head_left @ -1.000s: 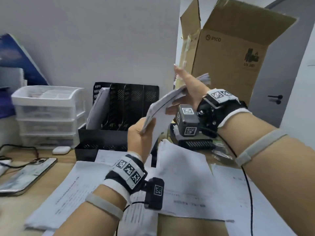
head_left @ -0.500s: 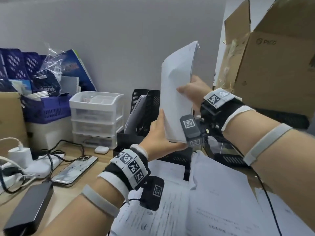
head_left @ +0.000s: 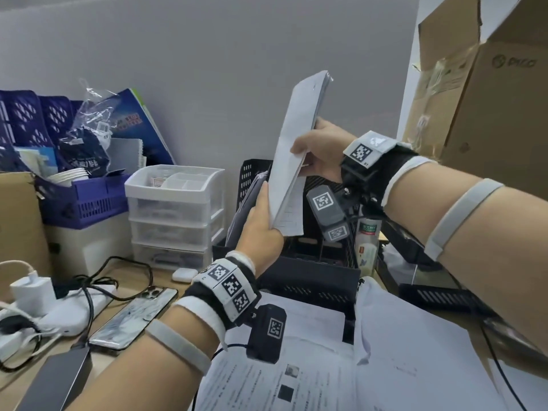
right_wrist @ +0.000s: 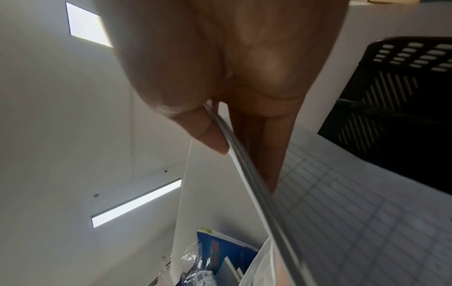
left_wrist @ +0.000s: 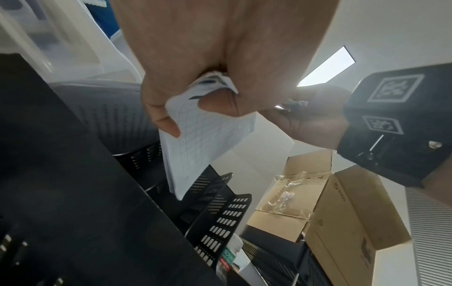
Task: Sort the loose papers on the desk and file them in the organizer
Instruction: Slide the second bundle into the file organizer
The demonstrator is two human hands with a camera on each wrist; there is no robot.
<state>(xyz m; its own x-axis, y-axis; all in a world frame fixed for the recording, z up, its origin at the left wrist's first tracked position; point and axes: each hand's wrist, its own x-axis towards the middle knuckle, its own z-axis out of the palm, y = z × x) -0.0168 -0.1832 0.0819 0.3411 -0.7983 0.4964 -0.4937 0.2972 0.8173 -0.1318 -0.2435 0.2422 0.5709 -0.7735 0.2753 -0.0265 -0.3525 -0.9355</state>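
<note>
A thin stack of white papers stands almost upright in the air above the black mesh file organizer. My left hand grips its bottom corner, and in the left wrist view the left hand has thumb and fingers curled round the gridded sheets. My right hand pinches the stack's right edge halfway up; in the right wrist view the thumb presses one face of the paper stack and the fingers the other. More loose papers lie spread on the desk in front of the organizer.
A white drawer unit, a purple basket, a phone and cables sit to the left. An open cardboard box stands at the right, a black tray below it. A grey folder leans in the organizer's left slot.
The stack has been turned from slanted to nearly upright and held over the organizer. My view has swung left, so the box has shifted to the right edge.
</note>
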